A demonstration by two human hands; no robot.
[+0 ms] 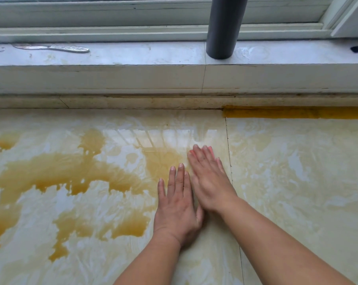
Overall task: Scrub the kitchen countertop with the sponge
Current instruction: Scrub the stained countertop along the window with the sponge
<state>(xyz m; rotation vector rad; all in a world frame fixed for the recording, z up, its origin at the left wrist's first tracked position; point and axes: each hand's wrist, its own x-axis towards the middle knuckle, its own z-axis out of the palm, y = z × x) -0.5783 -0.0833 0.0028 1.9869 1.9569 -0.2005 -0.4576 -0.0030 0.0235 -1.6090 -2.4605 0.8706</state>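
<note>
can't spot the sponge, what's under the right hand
Pink sponge edges peek out past the flat fingers of the right hand, on the wet, yellow-stained marble countertop. The rest of the sponge is covered.

Soft, even daylight comes from the window [132, 15] along the top of the frame. The scene is bright, with no hard shadows; only a faint dim patch lies under the hands. A pale glare with the window's bars mirrored in it sits on the wet desk [297, 182] just above centre. The right hand [210, 182] is smeared by motion blur, its fingertips softest; the left hand [177, 206] is sharp. Straight lines bow near the frame's edges from the wide lens.
</note>
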